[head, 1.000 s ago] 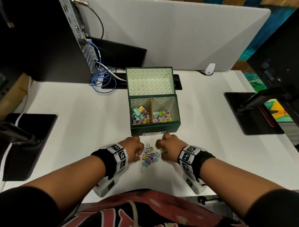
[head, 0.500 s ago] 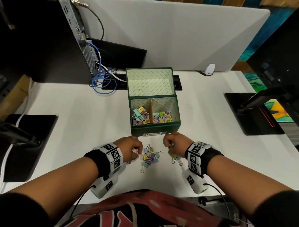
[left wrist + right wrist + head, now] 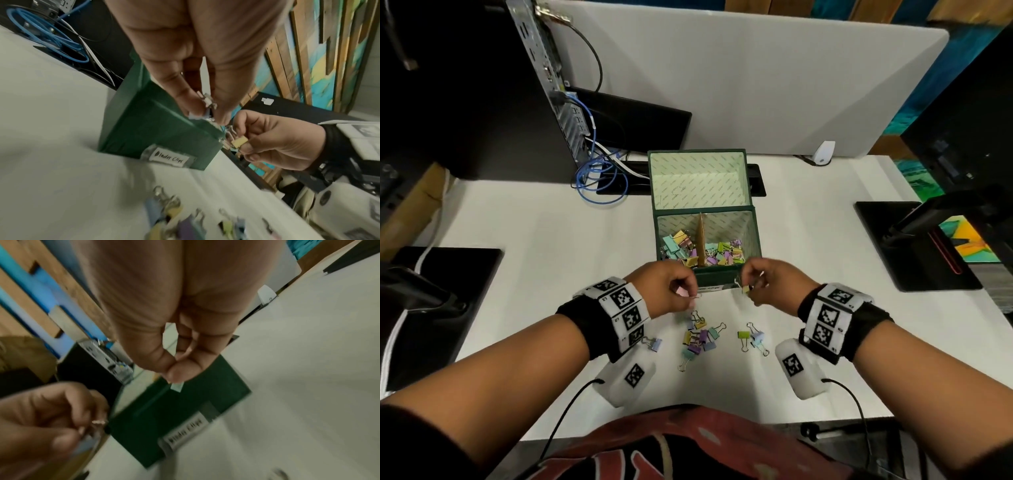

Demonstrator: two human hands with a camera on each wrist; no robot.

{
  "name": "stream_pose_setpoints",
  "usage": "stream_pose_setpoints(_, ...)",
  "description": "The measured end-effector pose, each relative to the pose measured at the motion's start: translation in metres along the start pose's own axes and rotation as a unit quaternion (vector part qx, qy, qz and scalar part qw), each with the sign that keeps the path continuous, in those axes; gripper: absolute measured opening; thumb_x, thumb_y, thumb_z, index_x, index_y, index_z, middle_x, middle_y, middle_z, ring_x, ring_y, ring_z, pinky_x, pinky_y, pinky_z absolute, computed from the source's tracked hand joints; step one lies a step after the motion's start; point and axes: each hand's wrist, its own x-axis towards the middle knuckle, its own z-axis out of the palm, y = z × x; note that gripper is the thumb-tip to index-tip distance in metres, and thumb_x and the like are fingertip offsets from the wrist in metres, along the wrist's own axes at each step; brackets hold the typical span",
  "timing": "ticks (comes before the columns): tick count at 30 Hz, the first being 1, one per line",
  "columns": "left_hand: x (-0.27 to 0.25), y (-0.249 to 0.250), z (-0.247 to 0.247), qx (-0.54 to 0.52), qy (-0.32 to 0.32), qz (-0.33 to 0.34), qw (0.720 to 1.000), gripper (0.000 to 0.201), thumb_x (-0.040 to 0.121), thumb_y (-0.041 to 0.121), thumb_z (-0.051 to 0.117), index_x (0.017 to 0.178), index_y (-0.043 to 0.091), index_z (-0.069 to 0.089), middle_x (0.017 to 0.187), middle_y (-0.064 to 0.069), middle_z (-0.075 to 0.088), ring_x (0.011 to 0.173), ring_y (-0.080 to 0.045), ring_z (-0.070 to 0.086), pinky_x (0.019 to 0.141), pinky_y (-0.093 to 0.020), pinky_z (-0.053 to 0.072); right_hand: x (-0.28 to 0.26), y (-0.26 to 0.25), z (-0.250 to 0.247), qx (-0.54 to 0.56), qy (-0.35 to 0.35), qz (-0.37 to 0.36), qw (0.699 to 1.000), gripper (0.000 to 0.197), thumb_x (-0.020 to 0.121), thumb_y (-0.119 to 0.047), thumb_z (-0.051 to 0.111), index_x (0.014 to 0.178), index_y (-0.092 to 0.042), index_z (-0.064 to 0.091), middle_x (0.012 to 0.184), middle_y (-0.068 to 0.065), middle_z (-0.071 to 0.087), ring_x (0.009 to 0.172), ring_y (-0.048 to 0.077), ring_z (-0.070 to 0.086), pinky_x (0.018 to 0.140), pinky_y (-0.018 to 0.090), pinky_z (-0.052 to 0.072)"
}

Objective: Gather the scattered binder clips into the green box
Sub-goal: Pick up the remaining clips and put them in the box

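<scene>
At the desk's left edge sits a black pad, and behind it a computer case with blue cable coiled at the back. Our left hand hangs just before the box's near wall, fingers curled, pinching a small bunch of clips between thumb and fingertips. Below and between our wrists, near the desk's front edge, the loose clips lie in a tight heap, with one stray clip by the left wrist and a pair off to the right of the heap. We judge them light and stiff, with hard, smooth painted bodies and thin wire handles that swing; several can be pinched at once by the bodies, while handles may tangle or slip free. The box stands open mid-desk, its lid tipped back, a label on its front; a brown divider splits it, and pastel clips already cover the floor on both sides. Our right hand hovers by the box's near right corner, fingers curled round a yellow clip and apparently more, handles poking out toward the box. Both loads are short of the rim, so we judge the drop not yet made. A second black pad lies by the right edge.
</scene>
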Motion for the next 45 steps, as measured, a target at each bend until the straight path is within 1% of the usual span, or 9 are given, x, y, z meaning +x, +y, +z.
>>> stream_pose_setpoints(6,0.028,0.033,-0.017,-0.035,0.044,0.001,0.998,0.019,0.072,0.015,0.075,0.068,0.028,0.062,0.069,0.015,0.055,0.065,-0.008,0.049,0.067,-0.025,0.043,0.015,-0.034,-0.038,0.107,0.093,-0.071,0.987,0.034,0.075,0.013,0.06,0.075,-0.021,0.054,0.072,-0.001,0.054,0.055,0.007,0.052,0.053,0.016,0.047)
stream_pose_setpoints(11,0.057,0.056,-0.021,-0.035,0.101,0.001,0.994,0.008,0.075,0.017,0.073,0.076,0.018,0.066,0.061,0.014,0.053,0.055,-0.005,0.043,0.053,-0.016,0.039,0.018,-0.026,-0.034,0.097,0.145,-0.076,0.982,0.036,0.08,0.007,0.056,0.091,-0.028,0.057,0.093,-0.011,0.055,0.067,0.006,0.057,0.066,0.015,0.05)
stream_pose_setpoints(17,0.072,0.063,-0.019,-0.078,0.106,-0.034,0.991,0.013,0.081,0.021,0.067,0.094,0.021,0.066,0.091,0.006,0.06,0.083,-0.01,0.056,0.079,-0.024,0.046,0.004,0.011,-0.025,0.019,0.156,-0.056,0.986,0.033,0.082,-0.003,0.06,0.083,-0.036,0.055,0.091,-0.007,0.055,0.073,0.009,0.054,0.068,0.009,0.042)
stream_pose_setpoints(20,0.066,0.059,-0.02,-0.045,0.084,-0.035,0.995,0.022,0.082,0.026,0.065,0.104,0.025,0.064,0.102,0.008,0.054,0.095,-0.009,0.053,0.089,-0.026,0.043,-0.006,0.032,-0.023,-0.087,0.126,-0.032,0.988,0.018,0.083,-0.009,0.061,0.088,-0.026,0.058,0.094,0.0,0.056,0.073,0.011,0.053,0.072,0.013,0.043)
stream_pose_setpoints(23,0.05,0.051,-0.024,-0.029,0.037,-0.034,0.998,0.014,0.08,0.018,0.068,0.093,0.016,0.066,0.09,0.005,0.061,0.082,-0.013,0.059,0.073,-0.026,0.052,-0.017,0.059,-0.028,-0.206,0.05,0.081,0.974,0.027,0.079,-0.015,0.063,0.104,-0.022,0.055,0.099,0.002,0.05,0.08,0.019,0.053,0.082,0.029,0.047)
stream_pose_setpoints(29,0.019,0.022,-0.01,0.114,-0.204,-0.084,0.969,0.018,0.075,0.022,0.071,0.066,0.024,0.056,0.064,0.008,0.06,0.055,-0.008,0.058,0.047,-0.019,0.045,-0.032,0.08,-0.03,-0.306,-0.111,0.249,0.912,0.048,0.063,-0.014,0.069,0.096,-0.022,0.036,0.093,0.001,0.051,0.072,0.021,0.053,0.058,0.026,0.041)
stream_pose_setpoints(32,0.007,0.007,0.004,0.258,-0.259,-0.092,0.926,0.026,0.072,0.026,0.073,0.066,0.025,0.047,0.064,0.01,0.053,0.058,-0.008,0.05,0.054,-0.022,0.04,-0.033,0.081,-0.023,-0.306,-0.113,0.231,0.917,0.042,0.068,-0.017,0.067,0.094,-0.022,0.035,0.081,-0.003,0.05,0.065,0.018,0.051,0.055,0.025,0.041)
stream_pose_setpoints(36,-0.007,-0.013,0.021,0.345,-0.302,-0.13,0.879,0.052,0.07,0.032,0.076,0.104,0.016,0.041,0.1,-0.008,0.056,0.086,-0.022,0.052,0.071,-0.031,0.039,-0.027,0.074,-0.003,-0.253,-0.118,0.165,0.946,0.037,0.071,-0.012,0.065,0.093,-0.022,0.038,0.087,0.001,0.054,0.077,0.02,0.052,0.074,0.033,0.047)
stream_pose_setpoints(45,-0.008,-0.029,0.034,0.249,-0.198,-0.078,0.945,0.024,0.079,0.01,0.058,0.094,0.017,0.041,0.068,0.006,0.042,0.065,-0.018,0.043,0.056,-0.023,0.035,-0.023,0.045,0.026,-0.237,-0.076,0.077,0.965,0.061,0.076,-0.031,0.068,0.128,-0.029,0.037,0.115,0.003,0.041,0.088,0.019,0.052,0.081,0.026,0.044)
